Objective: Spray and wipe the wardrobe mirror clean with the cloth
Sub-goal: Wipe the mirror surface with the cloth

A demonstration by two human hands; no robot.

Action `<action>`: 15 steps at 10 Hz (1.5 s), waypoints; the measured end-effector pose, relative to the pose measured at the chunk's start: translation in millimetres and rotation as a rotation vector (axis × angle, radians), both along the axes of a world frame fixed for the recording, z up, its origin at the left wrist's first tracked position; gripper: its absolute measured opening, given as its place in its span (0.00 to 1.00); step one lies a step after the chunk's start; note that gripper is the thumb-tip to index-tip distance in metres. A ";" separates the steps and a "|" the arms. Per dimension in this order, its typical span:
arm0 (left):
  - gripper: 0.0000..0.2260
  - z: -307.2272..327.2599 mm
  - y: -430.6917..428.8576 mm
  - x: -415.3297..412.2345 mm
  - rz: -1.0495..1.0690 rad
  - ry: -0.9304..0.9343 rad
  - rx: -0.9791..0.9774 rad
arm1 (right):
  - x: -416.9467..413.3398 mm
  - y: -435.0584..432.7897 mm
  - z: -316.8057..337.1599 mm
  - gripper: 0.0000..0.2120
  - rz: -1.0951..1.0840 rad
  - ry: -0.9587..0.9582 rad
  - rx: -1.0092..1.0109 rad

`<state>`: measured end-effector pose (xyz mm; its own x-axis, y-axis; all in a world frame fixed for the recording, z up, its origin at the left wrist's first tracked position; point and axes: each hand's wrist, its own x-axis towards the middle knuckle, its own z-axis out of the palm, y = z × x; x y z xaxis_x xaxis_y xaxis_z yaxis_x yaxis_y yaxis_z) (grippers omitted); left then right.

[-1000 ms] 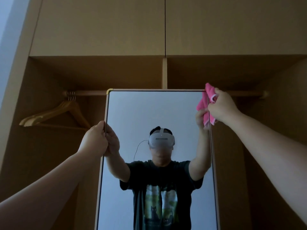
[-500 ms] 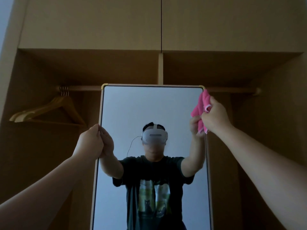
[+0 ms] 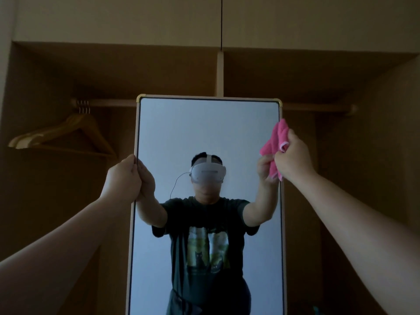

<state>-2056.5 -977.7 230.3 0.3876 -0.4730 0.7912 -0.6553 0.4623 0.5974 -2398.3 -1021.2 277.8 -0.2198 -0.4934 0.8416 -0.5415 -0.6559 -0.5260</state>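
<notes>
Left hand gripping mirror frame, right hand clutching pink cloth at right edge

Right hand and pink cloth now lower down the mirror's right edge.

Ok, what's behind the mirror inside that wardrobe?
Behind the mirror runs a wooden rail, with wooden hangers at its left end. A vertical divider rises above. The mirror covers the rail's middle and everything lower behind it.
</notes>
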 end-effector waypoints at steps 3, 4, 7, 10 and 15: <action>0.09 -21.4 -3.4 1.9 0.121 -0.082 -0.035 | 1.1 -8.7 -38.1 0.19 -0.012 -0.030 0.008; 0.10 -27.7 -2.0 -2.8 0.107 -0.064 -0.018 | 2.5 -9.4 -48.3 0.20 -0.028 -0.026 0.003; 0.09 -31.9 -0.7 0.0 0.081 -0.039 0.041 | 9.3 -5.0 -62.3 0.20 -0.075 -0.045 0.030; 0.09 -44.7 3.1 -0.1 0.063 -0.083 0.021 | 20.0 13.5 -80.0 0.25 -0.076 -0.062 0.047; 0.08 -91.3 -8.1 16.5 -0.013 -0.097 0.099 | 20.9 5.1 -113.2 0.25 -0.158 -0.044 0.065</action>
